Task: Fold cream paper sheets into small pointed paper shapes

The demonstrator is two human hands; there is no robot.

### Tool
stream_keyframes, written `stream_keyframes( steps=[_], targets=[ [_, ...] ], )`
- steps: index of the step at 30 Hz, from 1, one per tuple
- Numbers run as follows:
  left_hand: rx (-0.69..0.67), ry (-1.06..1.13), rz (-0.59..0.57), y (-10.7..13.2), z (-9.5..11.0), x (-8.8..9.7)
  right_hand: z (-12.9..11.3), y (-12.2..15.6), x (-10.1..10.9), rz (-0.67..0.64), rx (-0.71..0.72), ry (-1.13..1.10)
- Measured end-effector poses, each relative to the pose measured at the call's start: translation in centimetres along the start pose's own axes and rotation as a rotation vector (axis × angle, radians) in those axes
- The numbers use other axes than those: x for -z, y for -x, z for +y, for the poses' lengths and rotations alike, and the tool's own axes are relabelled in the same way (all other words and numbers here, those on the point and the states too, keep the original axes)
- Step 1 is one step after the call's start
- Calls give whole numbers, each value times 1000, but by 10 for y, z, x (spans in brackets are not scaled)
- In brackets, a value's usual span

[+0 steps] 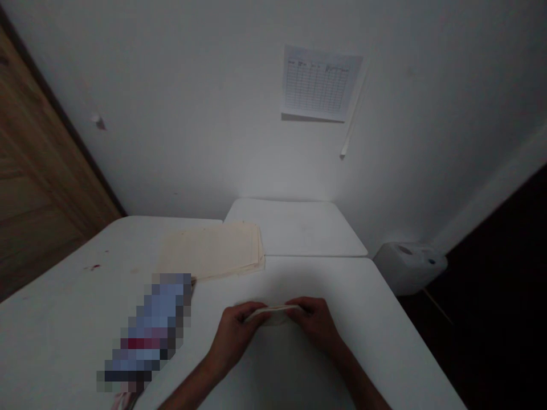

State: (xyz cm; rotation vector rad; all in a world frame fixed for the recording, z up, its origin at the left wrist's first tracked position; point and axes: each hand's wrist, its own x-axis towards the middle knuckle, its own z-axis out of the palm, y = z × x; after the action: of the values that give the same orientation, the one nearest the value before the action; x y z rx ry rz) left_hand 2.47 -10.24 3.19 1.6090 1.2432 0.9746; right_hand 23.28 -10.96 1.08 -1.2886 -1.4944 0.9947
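Both my hands meet over the middle of a white table (363, 319). My left hand (234, 336) and my right hand (315, 322) each pinch one end of a small pale folded sheet (276, 311), held flat just above the tabletop. The fingers of both hands are curled closed on its edges. A stack of cream sheets (213, 249) lies farther back on the table, beyond my left hand.
A blurred-out oblong object (147, 333) lies on the table at the left. A second white table (299, 228) stands behind against the wall. A printed chart (318, 84) hangs on the wall. A white container (410, 265) sits on the floor right; a wooden door (29, 188) at left.
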Motion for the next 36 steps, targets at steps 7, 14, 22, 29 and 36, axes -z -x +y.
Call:
stream_keyframes(
  steps=[7,14,22,29,36],
  targets=[
    [-8,55,-33,0,-5,1,0,-2,2,14,-2,-39],
    [-91,45,-13,0,-8,3,5,-2,2,28,-43,-64],
    [-106,-38,44,0,-9,3,-2,1,0,40,-60,-17],
    [-103,-116,-79,2,-4,3,-8,4,-3,10,22,54],
    [-83,-104,-69,1,-1,2,-4,6,-3,73,111,114]
  ],
)
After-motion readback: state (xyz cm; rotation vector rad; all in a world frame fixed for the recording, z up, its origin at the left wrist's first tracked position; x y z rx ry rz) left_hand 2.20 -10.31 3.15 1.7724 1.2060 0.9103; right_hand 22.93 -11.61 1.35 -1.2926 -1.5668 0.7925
